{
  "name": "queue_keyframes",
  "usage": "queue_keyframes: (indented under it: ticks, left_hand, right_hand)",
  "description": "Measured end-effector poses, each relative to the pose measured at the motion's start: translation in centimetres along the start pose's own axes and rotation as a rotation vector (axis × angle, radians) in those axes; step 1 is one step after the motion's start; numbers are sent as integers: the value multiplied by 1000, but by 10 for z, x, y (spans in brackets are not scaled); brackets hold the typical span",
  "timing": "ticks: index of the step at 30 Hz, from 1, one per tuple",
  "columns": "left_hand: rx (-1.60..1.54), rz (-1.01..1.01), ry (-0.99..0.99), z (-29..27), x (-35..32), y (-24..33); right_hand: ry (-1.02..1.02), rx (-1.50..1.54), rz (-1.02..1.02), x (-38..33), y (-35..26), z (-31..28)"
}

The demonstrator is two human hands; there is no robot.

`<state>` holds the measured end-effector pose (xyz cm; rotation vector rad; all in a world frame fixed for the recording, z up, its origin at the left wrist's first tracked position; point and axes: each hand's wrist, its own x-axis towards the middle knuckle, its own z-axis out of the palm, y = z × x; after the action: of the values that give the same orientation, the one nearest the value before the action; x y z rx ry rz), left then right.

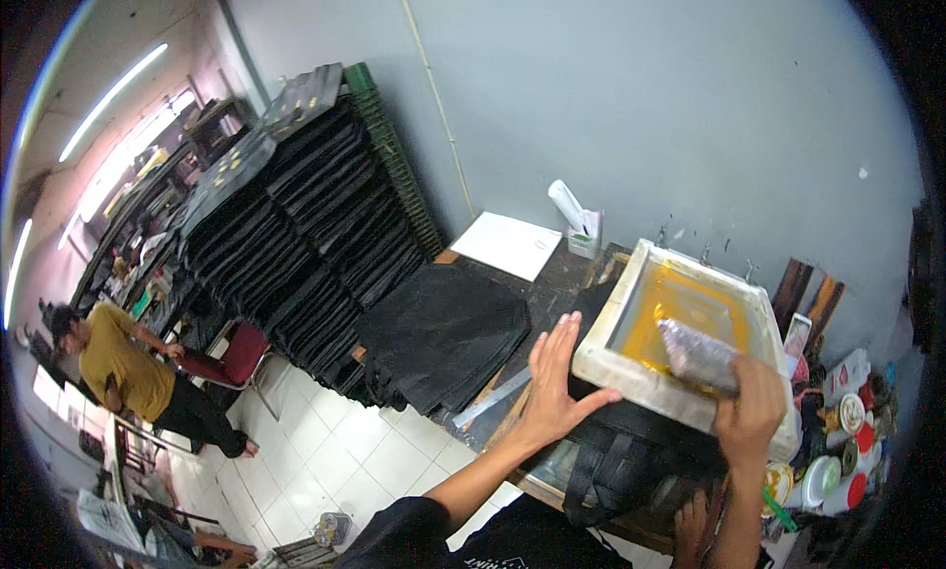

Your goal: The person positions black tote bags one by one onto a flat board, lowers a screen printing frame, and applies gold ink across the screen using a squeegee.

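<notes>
A screen-printing frame (616,377) with a whitish border and yellow-edged mesh is propped at a tilt on the table to the right. My right hand (754,406) grips a squeegee (695,357), grey and smeared, held over the mesh. Fingers spread, my left hand (557,387) is at the frame's near left corner with its thumb by the border; whether it touches is hard to tell. Below the frame, black fabric with straps (611,470), like a bag, hangs over the table's near edge. Left of that hand lies a pile of black fabric pieces (443,333).
Tall stacks of black fabric (305,204) stand left beside green crates (394,165). A white board (507,244) and a small holder (584,239) sit at the back. Tubs and jars (838,470) crowd the right. A person (133,362) stands far left near a red chair (232,357).
</notes>
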<state>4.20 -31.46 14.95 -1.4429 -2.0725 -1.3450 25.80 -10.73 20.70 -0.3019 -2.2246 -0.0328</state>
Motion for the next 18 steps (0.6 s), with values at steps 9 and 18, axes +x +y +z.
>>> queue_keyframes:
  ticks: [9,18]
  left_hand:
    - [-373,-698,-92,14,-58,-75]
    - [-380,-555,325,-225,167,-187]
  right_hand:
    - [44,-2,160,146,56,-13]
    - [-107,-119,179,243,104,-22]
